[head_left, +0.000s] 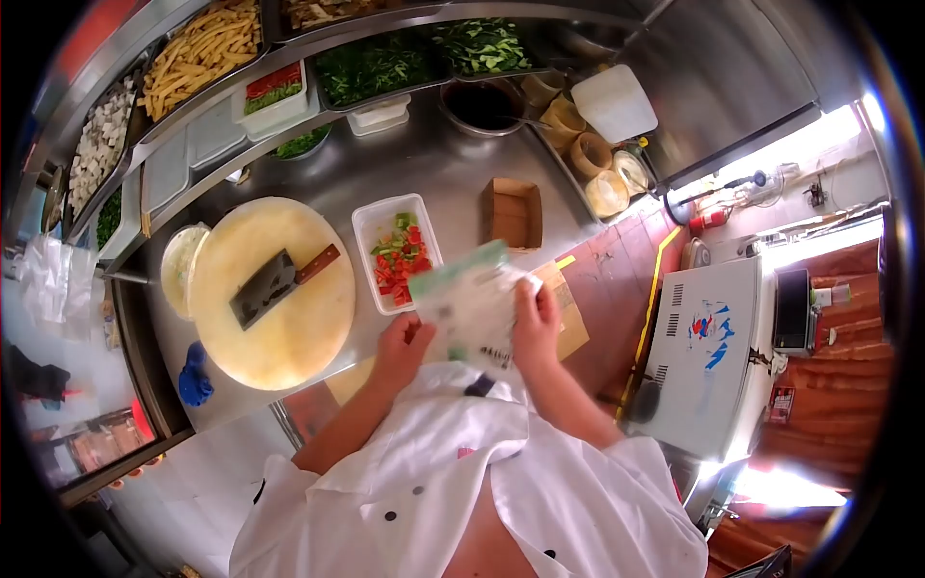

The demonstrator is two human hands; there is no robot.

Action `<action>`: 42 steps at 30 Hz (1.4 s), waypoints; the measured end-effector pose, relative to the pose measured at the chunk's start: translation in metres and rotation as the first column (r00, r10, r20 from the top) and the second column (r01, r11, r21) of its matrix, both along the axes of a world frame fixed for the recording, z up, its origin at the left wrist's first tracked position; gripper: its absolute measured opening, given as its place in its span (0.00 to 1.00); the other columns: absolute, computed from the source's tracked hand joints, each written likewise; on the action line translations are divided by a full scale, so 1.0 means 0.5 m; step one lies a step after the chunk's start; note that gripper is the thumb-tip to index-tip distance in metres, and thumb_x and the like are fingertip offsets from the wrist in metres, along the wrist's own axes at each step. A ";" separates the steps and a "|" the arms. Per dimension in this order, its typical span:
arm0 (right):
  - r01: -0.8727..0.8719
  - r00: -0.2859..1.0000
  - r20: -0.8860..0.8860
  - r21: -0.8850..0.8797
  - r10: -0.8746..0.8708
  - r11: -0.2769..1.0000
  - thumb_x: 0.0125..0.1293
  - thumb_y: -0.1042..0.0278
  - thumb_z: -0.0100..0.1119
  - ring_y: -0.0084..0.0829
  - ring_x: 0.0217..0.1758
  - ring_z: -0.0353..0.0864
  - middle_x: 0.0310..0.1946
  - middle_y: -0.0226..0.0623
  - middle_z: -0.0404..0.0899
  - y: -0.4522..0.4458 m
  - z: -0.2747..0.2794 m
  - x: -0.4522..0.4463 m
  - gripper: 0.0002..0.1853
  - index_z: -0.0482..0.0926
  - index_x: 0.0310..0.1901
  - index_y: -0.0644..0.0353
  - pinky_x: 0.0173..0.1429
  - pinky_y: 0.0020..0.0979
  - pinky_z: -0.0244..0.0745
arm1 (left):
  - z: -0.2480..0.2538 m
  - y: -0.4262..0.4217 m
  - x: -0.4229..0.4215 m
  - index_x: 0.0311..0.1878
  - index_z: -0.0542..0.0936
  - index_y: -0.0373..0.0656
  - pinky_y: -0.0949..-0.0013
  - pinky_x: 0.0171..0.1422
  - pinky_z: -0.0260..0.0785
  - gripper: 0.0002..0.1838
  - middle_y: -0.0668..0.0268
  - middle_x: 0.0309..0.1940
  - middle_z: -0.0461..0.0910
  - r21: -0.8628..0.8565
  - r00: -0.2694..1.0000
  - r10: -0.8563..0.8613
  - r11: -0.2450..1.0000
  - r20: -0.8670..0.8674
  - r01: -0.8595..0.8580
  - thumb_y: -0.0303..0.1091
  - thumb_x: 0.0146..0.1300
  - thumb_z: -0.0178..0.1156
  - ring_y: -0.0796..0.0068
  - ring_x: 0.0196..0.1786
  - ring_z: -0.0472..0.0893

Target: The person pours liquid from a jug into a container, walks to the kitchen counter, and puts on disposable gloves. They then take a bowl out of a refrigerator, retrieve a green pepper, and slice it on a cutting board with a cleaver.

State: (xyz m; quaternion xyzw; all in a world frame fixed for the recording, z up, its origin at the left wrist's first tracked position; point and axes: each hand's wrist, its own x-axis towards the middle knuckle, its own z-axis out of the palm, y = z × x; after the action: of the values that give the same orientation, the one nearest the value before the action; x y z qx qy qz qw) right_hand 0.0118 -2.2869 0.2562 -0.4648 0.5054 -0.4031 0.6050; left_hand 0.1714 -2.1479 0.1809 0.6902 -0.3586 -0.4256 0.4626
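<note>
Between my two hands is a clear plastic packet with a green edge and dark print. My left hand is closed at the packet's lower left side. The fingers of my right hand pinch its right side. Just beyond my left hand stands a white plastic tub with chopped red and green peppers. An open brown cardboard box sits on the steel counter past the packet. To the left, a cleaver lies on a round cutting board.
Trays of greens, cut yellow sticks and white cubes line the back. A bowl of dark liquid stands behind the box. A blue cloth lies beside the board. A white appliance stands at right.
</note>
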 end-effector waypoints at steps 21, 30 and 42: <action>0.024 0.997 -0.081 0.142 -0.013 0.990 0.75 0.62 0.58 0.19 0.34 0.70 0.30 0.27 0.74 -0.072 -0.105 0.010 0.12 0.75 0.37 0.62 0.36 0.27 0.69 | 0.022 -0.005 -0.001 0.36 0.81 0.35 0.57 0.35 0.73 0.14 0.50 0.24 0.80 -0.171 0.989 -0.106 0.977 0.107 0.124 0.37 0.73 0.58 0.51 0.28 0.83; -0.508 0.790 -0.488 -0.184 0.371 0.841 0.73 0.63 0.60 0.29 0.29 0.73 0.26 0.44 0.73 -0.092 0.034 0.034 0.10 0.76 0.45 0.63 0.33 0.33 0.70 | 0.156 -0.054 0.111 0.68 0.70 0.39 0.58 0.50 0.75 0.23 0.58 0.57 0.77 -0.547 0.991 0.125 0.834 0.053 -0.076 0.36 0.75 0.56 0.61 0.48 0.83; -0.402 0.886 -0.401 -0.412 0.234 0.818 0.74 0.71 0.56 0.25 0.30 0.75 0.31 0.38 0.77 -0.011 0.126 0.047 0.06 0.75 0.46 0.64 0.33 0.28 0.69 | 0.107 -0.069 0.071 0.33 0.79 0.38 0.53 0.33 0.71 0.13 0.50 0.26 0.78 -0.179 0.880 -0.046 0.973 0.474 0.147 0.36 0.72 0.55 0.46 0.29 0.80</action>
State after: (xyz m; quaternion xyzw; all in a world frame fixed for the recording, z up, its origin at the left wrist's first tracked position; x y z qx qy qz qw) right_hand 0.0353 -2.2925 0.3194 -0.7409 0.3967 -0.3238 0.4347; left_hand 0.2071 -2.1824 0.2344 0.7007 -0.5361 -0.2297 0.4110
